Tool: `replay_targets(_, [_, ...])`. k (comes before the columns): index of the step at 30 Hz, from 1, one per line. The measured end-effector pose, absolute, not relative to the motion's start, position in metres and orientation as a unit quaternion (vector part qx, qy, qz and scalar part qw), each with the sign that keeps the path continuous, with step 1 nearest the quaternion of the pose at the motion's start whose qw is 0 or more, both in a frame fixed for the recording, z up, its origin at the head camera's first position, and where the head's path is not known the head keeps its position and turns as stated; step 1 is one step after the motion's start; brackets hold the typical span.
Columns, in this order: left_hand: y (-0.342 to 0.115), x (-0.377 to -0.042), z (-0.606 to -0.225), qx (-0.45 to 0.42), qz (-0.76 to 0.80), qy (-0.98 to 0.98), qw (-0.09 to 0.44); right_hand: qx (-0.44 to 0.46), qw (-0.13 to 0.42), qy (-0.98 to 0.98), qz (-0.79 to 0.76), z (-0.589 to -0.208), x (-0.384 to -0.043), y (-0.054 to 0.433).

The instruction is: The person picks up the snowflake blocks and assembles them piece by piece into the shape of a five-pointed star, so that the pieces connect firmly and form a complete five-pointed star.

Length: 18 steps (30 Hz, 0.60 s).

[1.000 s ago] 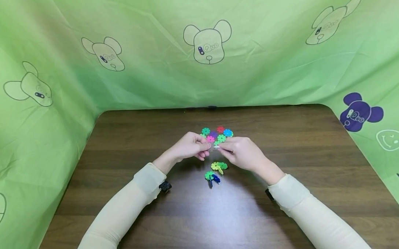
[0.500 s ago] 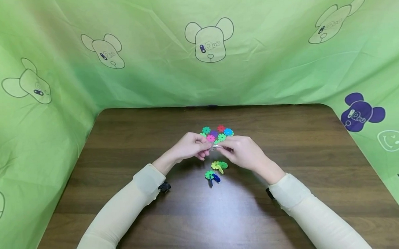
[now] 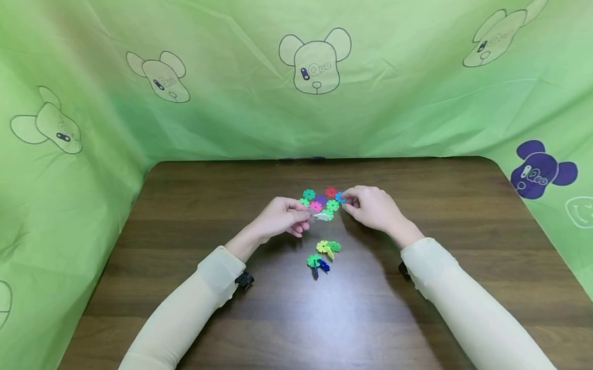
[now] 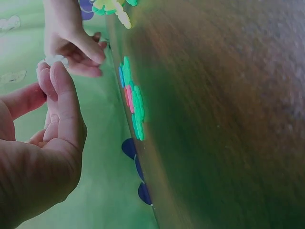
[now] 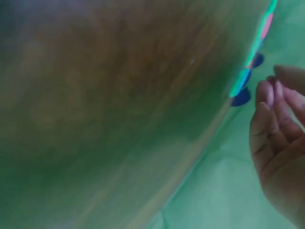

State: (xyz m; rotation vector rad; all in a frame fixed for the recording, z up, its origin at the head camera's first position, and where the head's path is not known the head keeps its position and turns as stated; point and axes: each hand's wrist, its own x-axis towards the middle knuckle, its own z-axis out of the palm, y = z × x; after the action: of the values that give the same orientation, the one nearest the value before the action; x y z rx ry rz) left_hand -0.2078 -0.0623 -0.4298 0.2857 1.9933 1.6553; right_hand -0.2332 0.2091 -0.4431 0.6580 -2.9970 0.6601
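Note:
My left hand [image 3: 286, 216] pinches a clear snowflake disc [image 3: 312, 216] between thumb and fingers, with a whitish disc [image 3: 322, 216] joined to it and sticking out to the right. The left wrist view shows the pale pieces [image 4: 58, 60] at the fingertips. My right hand [image 3: 372, 207] is over the right end of a loose group of discs, its fingertips by the blue disc [image 3: 339, 197] and partly covering it. Nothing shows between its loosely bent fingers in the right wrist view. Close by lie a pink disc [image 3: 315, 207], a red disc [image 3: 330, 191] and several green ones.
Nearer me on the brown wooden table [image 3: 253, 314] lie two joined clusters, a yellow-green one [image 3: 327, 247] and a green and dark blue one [image 3: 315, 261]. A green printed cloth [image 3: 230, 112] hangs behind and at both sides.
The right hand has let go of the whitish disc and moved right and away from me to the blue disc. The left hand keeps hold of the joined pieces, almost unmoved.

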Motion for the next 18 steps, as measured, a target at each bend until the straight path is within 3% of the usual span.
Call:
replay_targets(10, [-0.062, -0.208, -0.431, 0.104, 0.62, 0.732, 0.265, 0.128, -0.059, -0.977, 0.157, -0.444, -0.255, 0.206])
replay_targets(18, [-0.063, -0.208, -0.431, 0.104, 0.62, 0.731, 0.264, 0.121, -0.063, -0.977, 0.166, -0.448, -0.258, 0.208])
